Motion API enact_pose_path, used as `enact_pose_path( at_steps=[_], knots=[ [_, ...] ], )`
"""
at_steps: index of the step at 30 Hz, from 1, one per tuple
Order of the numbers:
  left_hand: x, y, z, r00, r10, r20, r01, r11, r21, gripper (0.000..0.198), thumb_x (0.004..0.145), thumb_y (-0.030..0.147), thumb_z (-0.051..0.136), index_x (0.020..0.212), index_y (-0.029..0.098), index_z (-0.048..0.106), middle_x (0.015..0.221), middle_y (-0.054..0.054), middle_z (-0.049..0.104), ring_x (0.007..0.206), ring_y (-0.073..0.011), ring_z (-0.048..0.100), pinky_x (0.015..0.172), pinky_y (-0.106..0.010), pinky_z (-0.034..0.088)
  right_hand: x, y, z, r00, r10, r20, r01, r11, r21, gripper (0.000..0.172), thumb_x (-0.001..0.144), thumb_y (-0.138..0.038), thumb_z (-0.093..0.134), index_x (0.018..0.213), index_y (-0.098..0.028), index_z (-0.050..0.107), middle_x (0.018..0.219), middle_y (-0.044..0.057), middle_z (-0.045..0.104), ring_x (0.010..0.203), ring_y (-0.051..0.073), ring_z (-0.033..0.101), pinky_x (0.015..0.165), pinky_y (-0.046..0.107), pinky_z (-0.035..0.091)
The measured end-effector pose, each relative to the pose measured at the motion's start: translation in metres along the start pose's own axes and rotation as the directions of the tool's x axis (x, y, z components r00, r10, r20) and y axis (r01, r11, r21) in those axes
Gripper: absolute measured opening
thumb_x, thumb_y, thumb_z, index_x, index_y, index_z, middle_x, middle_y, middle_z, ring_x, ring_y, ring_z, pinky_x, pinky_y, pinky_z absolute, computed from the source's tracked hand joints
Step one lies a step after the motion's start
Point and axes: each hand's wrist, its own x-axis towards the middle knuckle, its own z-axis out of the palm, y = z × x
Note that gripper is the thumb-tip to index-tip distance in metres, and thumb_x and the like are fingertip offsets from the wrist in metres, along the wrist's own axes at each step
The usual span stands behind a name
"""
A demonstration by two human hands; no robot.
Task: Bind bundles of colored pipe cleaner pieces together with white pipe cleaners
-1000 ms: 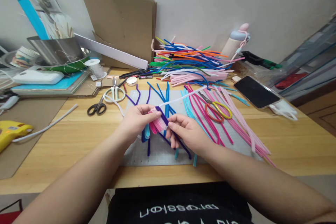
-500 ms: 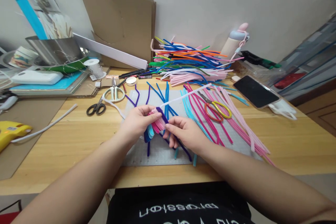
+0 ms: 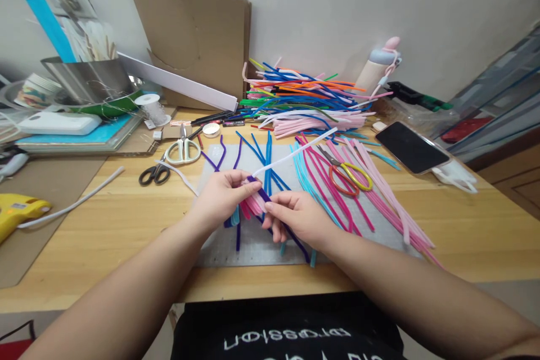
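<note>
Above the grey cutting mat (image 3: pixel 219 256), my left hand (image 3: pixel 223 194) is closed on a bundle of bent pipe cleaners (image 3: pixel 254 204) in pink, light blue and dark blue. A white pipe cleaner (image 3: pixel 295 152) sticks out of the bundle toward the upper right. My right hand (image 3: pixel 297 216) pinches a dark purple pipe cleaner (image 3: pixel 262 192) that lies against the bundle; its long tail runs down right beneath the fingers. Loose blue pipe cleaners (image 3: pixel 269 152) lie just behind my hands. How the strands join under my left thumb is hidden.
Pink pipe cleaners (image 3: pixel 388 197) and red-and-yellow scissors (image 3: pixel 346 175) lie on the right, near a phone (image 3: pixel 411 147). White-handled scissors (image 3: pixel 183 151) lie left of the mat. A yellow glue gun (image 3: pixel 21 214) rests at far left. A colourful pipe cleaner pile (image 3: pixel 312 98) stands behind.
The bundle has turned a little in my left hand, so less of its blue loops shows. The white pipe cleaner's tip has swung slightly upward. My right hand has hardly moved.
</note>
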Motion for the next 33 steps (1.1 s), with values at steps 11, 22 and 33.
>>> enact_pose_path(
  at_steps=[11, 22, 33],
  knots=[
    [-0.0015, 0.0068, 0.0004, 0.998, -0.038, -0.047, 0.033, 0.994, -0.107, 0.032, 0.062, 0.038, 0.077, 0.075, 0.011, 0.067, 0.057, 0.0, 0.063, 0.045, -0.0081, 0.051, 0.042, -0.018, 0.044, -0.0018, -0.0009, 0.0006, 0.999, -0.047, 0.017, 0.047, 0.999, 0.028, 0.027, 0.08, -0.039, 0.064, 0.074, -0.014, 0.055, 0.061, -0.001, 0.065, 0.04, 0.007, 0.059, 0.036, 0.014, 0.043],
    [-0.0027, 0.0045, -0.0021, 0.997, -0.073, 0.035, 0.077, 0.987, -0.141, 0.03, 0.066, 0.038, 0.076, 0.075, 0.011, 0.066, 0.059, 0.0, 0.064, 0.045, -0.0079, 0.052, 0.042, -0.018, 0.045, -0.0011, -0.0008, 0.0008, 0.998, -0.067, 0.018, 0.067, 0.997, -0.037, 0.029, 0.079, -0.041, 0.065, 0.074, -0.015, 0.054, 0.061, -0.002, 0.063, 0.041, 0.006, 0.058, 0.038, 0.014, 0.043],
    [-0.0025, 0.0067, -0.0021, 0.996, -0.074, 0.039, 0.078, 0.989, -0.127, 0.029, 0.068, 0.037, 0.075, 0.078, 0.011, 0.066, 0.058, 0.0, 0.066, 0.045, -0.0091, 0.056, 0.042, -0.018, 0.046, -0.0031, -0.0015, -0.0006, 0.993, -0.114, 0.031, 0.116, 0.987, -0.11, 0.027, 0.083, -0.04, 0.06, 0.074, -0.015, 0.055, 0.061, -0.002, 0.06, 0.043, 0.006, 0.057, 0.04, 0.016, 0.042]
  ],
)
